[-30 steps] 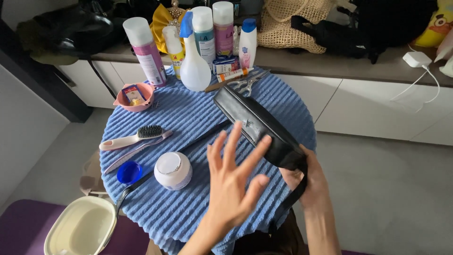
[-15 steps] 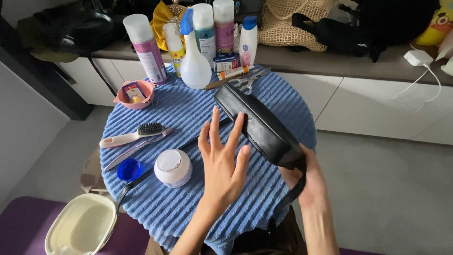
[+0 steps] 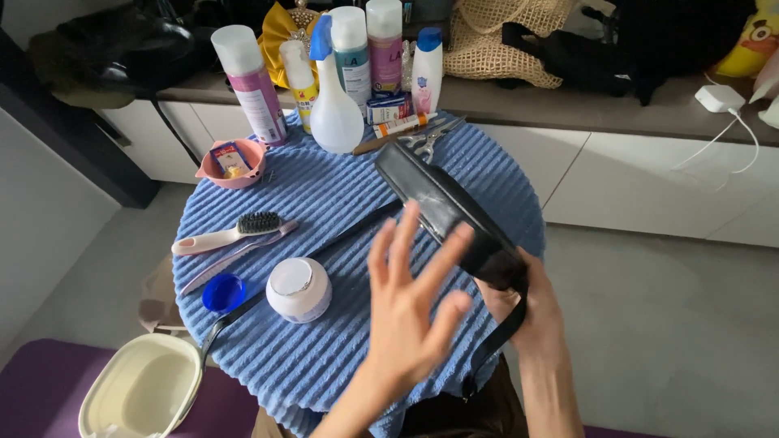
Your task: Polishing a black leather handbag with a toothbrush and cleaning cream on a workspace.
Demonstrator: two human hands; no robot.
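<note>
Clearly, the right hand (image 3: 531, 312) grips the near end of a long black bag (image 3: 450, 215) with a smooth, matte surface, held above the round table (image 3: 324, 195) and its ribbed blue cloth. The left hand (image 3: 410, 312) is spread, its fingertips touching the bag's side. The bag's strap hangs down, its lower end hidden under the table edge.

Bright, even daylight across the whole scene, soft and with no hard glare. Only a faint shadow sits under the white jar (image 3: 299, 289) on the blue ribbed cloth (image 3: 324, 203). The left hand (image 3: 412, 312) is slightly smeared at the fingertips, a touch of motion blur. The bottles at the back stay sharp. The dark corner top left loses detail.
</note>
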